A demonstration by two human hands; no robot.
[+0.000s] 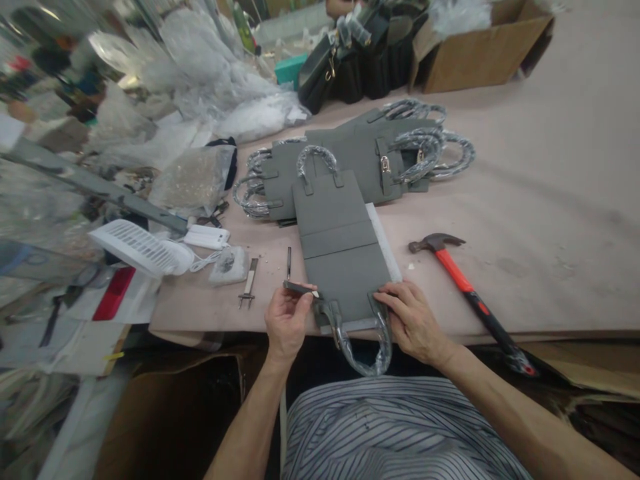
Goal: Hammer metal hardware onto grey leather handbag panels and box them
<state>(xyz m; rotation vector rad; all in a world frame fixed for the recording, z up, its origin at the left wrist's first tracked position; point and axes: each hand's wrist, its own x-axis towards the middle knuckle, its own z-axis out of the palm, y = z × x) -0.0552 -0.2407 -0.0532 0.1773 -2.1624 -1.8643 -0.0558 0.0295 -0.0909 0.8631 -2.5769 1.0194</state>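
One flat grey bag panel (343, 250), wrapped handles

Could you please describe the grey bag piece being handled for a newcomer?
Start at the beige worktable's near edge, left of the red-handled hammer. The flat grey handbag body lies alone under the right hand, unlike the stacked grey bags behind.

The flat grey leather bag panel (340, 247) under the right hand (413, 320) is a plain mid grey. The small dark grey strap piece (300, 288) in the left hand (287, 320) is a shade deeper. To the right of the right hand, the claw hammer (465, 283) has a dark head and an orange-red handle ending in black. The desk (550, 200) is dusty pinkish beige. Beyond both hands, the stacked leather bag panels (360, 153) share that grey. Below them, the cotton shirt (400, 427) is white with thin dark stripes.
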